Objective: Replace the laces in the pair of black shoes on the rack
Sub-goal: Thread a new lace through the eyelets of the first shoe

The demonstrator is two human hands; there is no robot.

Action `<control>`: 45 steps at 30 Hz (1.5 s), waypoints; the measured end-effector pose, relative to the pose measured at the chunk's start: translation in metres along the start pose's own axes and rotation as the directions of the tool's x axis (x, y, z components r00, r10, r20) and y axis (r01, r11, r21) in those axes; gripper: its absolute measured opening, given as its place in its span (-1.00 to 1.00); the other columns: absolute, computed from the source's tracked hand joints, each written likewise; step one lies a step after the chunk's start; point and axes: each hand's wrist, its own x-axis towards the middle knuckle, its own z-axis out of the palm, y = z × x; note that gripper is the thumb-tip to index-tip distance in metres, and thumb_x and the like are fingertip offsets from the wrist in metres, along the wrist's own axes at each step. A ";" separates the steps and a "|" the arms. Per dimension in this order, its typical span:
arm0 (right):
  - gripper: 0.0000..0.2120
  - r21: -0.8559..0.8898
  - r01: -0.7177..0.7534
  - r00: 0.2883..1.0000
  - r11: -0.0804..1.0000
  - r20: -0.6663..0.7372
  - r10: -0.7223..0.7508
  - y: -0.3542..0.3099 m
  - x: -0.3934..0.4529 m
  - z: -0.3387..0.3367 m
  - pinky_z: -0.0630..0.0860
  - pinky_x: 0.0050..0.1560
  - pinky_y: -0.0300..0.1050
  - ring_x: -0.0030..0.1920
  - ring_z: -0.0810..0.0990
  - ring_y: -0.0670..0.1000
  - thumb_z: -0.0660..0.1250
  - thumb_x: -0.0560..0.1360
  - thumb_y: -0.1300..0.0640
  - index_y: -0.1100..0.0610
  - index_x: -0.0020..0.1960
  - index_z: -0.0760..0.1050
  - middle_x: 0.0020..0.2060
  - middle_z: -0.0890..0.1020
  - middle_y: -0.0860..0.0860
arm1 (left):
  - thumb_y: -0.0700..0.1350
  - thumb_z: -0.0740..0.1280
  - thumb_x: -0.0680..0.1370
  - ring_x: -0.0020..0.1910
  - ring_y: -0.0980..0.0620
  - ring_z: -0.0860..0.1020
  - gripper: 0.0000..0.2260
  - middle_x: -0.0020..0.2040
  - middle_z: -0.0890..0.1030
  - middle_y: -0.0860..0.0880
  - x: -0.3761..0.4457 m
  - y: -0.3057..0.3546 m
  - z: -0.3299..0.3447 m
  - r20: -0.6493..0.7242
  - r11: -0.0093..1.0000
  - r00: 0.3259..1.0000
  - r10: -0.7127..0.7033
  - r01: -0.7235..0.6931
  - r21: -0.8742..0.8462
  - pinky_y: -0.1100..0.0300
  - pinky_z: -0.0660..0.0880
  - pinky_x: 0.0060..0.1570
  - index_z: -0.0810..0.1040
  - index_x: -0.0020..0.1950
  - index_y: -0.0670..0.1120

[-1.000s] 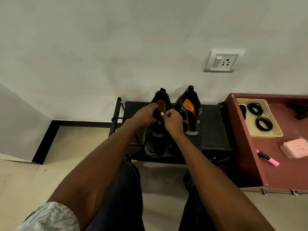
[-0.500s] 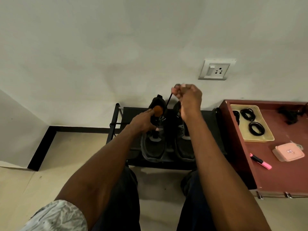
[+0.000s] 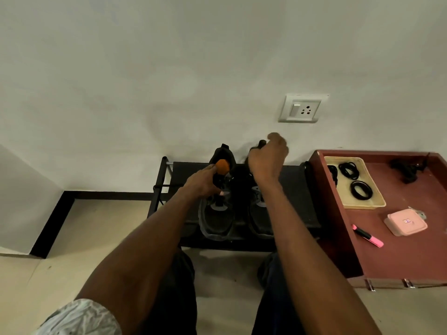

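Our left hand (image 3: pixel 205 183) is gripping the tongue area of the left black shoe (image 3: pixel 217 213) on the rack (image 3: pixel 292 199), while our right hand (image 3: pixel 267 158), curled closed, is drawing a lace we can barely make out. A second ago both hands were pinching at the eyelets; now the right one is lifting away, so the lace is probably sliding free.

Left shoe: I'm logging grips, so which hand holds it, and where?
The left hand holds the left shoe at its tongue and throat area.
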 end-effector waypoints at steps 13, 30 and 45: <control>-0.73 -0.392 0.264 0.938 0.881 0.317 -0.140 0.031 -0.015 0.034 0.39 -0.02 0.02 -0.26 0.54 0.15 0.23 0.59 0.19 0.13 -0.29 0.41 -0.38 0.53 0.05 | 0.15 0.54 0.38 0.43 -0.22 0.40 -0.10 0.61 0.18 -0.02 0.003 -0.002 0.003 0.013 1.000 1.000 -0.018 0.018 -0.016 -0.19 0.43 0.32 0.17 0.60 -0.02; -0.71 -0.158 0.434 0.901 0.887 0.090 -0.425 -0.059 0.007 -0.018 0.49 -0.06 0.09 -0.21 0.58 0.19 0.25 0.62 0.15 0.27 -0.22 0.55 -0.32 0.62 0.10 | 0.07 0.55 0.40 0.40 -0.19 0.42 -0.18 0.58 0.24 -0.02 0.001 0.002 0.006 0.000 0.999 1.000 -0.028 0.028 -0.017 -0.17 0.45 0.31 0.22 0.55 -0.06; -0.75 -0.361 0.182 0.972 0.915 0.204 -0.113 0.010 0.002 -0.008 0.51 0.01 0.00 0.05 0.57 0.18 0.24 0.50 0.32 0.25 0.15 0.53 0.04 0.60 0.16 | -0.01 0.39 0.58 0.14 -0.12 0.56 -0.53 0.31 0.54 -0.15 -0.026 -0.016 0.003 -0.217 0.950 0.972 -0.095 0.023 -0.312 0.02 0.51 0.08 0.39 0.44 -0.09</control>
